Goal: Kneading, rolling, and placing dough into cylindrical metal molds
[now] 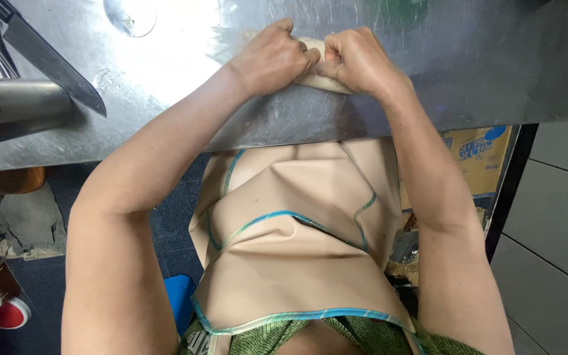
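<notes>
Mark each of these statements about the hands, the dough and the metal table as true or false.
1. Both hands, left hand and right hand, press on the pale dough. True.
2. The dough lies in a bowl. False: it lies on the bare metal table.
3. A large knife lies on the table at the left. True.
4. The left hand grips the knife. False: the knife lies apart from both hands.
5. The person wears a beige apron. True.

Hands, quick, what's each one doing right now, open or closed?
Left hand: closed, gripping the pale dough on the metal table.
Right hand: closed, gripping the same dough.
</notes>
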